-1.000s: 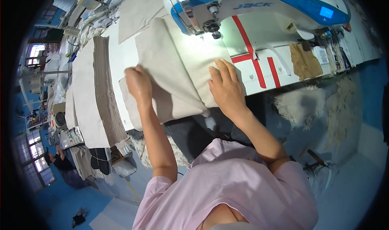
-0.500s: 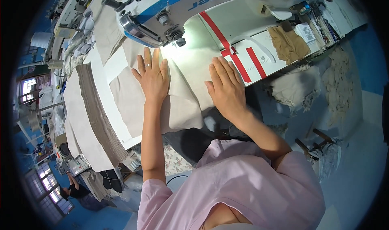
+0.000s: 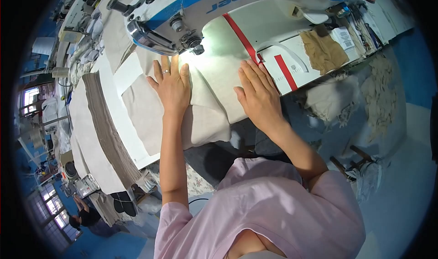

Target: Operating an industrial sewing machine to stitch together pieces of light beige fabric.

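Observation:
A white and blue sewing machine [image 3: 196,17] stands over the table, its lamp lighting the cloth below the needle area. Beige fabric [image 3: 207,126] lies under it, with a fold running toward me and its near edge hanging at the table's front. My left hand [image 3: 172,88], a ring on one finger, rests flat on the fabric just before the presser area, fingers stretched and tips partly hidden by the machine head. Flat on the right part of the fabric lies my right hand [image 3: 259,90], fingers extended close together, beside the red tape [image 3: 242,38]. The needle itself is hidden.
A thick stack of cut beige cloth [image 3: 107,131] lies at the left. On the right are a brown cloth scrap [image 3: 323,51], a white curved strip [image 3: 287,54] and a tool tray [image 3: 365,28]. Fabric scraps hang below the right edge. Another person [image 3: 89,218] is far left.
My right hand has shifted slightly to the right with the fabric, which now covers more of the red tape. My left hand has stayed nearly in place.

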